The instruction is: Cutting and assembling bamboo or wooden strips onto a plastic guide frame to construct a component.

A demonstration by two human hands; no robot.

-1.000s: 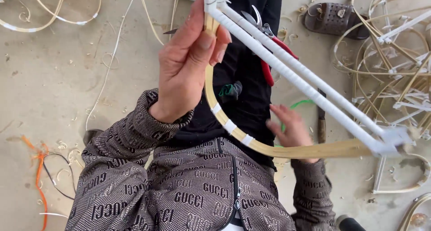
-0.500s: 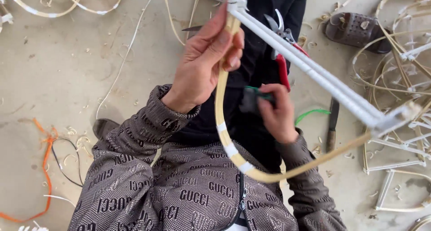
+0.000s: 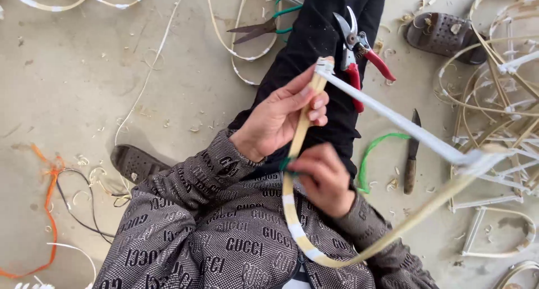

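Seen from above, the left hand (image 3: 281, 118) pinches the top corner of a curved pale bamboo strip frame with white-wrapped bars (image 3: 303, 137) held over the lap. The right hand (image 3: 323, 179) has fingers closed on the strip lower down, red-handled pruning shears (image 3: 356, 59) lying just beyond.

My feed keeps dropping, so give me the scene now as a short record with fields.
left hand: pinches top corner of the bent cane frame
right hand: on the cane lower down, holding something green, unclear what
white rods: run from top corner to far corner of frame
pruning shears: red handles, lying on the leg
knife: on the floor
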